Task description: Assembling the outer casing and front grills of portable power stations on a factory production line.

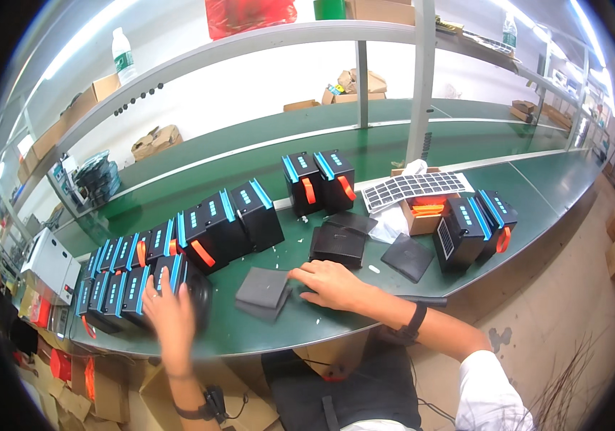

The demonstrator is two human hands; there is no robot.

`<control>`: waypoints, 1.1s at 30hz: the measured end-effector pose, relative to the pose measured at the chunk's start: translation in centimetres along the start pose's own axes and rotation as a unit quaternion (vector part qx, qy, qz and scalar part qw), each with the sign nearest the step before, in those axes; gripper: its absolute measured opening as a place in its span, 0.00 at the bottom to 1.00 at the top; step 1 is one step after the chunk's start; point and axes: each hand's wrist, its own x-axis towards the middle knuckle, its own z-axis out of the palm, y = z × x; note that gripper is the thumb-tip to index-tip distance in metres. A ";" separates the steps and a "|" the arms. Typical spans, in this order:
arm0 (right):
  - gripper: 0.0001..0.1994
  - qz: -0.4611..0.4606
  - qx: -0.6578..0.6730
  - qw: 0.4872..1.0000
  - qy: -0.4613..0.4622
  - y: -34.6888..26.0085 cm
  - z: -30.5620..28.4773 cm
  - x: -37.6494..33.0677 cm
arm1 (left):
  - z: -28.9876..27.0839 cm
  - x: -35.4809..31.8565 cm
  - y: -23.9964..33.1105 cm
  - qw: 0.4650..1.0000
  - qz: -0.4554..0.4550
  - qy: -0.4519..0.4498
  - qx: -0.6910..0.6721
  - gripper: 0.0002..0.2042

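Observation:
My left hand (169,309), slightly blurred, reaches over a black box with blue trim (160,269) at the near end of a row. Its fingers are apart and overlap the box; whether they press on it I cannot tell. My right hand (332,284) is palm down, thumb apart from the index finger. Its fingertips are at the right edge of some dark grey foam sheets (258,289), with no clear grip on them. Behind that hand lies a stack of black sheets (337,244). Another black sheet (408,256) lies to the right.
Several black boxes with orange straps (210,226) fill the left of the green table (314,316). Two boxes (318,181) stand behind, two more (472,226) at right. A label sheet (411,190) rests on a small carton (426,221). A metal post (422,93) rises behind.

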 end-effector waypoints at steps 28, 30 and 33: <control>0.07 0.134 0.223 0.949 0.180 -9.0 2.6 3.9 | -0.8 0.1 -0.2 1.000 -0.002 -0.001 -0.002 0.26; 0.07 0.167 0.384 0.897 0.141 -10.7 4.3 4.1 | -0.3 -0.2 -0.8 0.999 0.015 0.033 0.009 0.26; 0.11 0.191 0.342 0.907 0.153 -9.6 5.8 4.4 | -1.5 0.6 -0.1 0.996 0.064 0.057 -0.021 0.25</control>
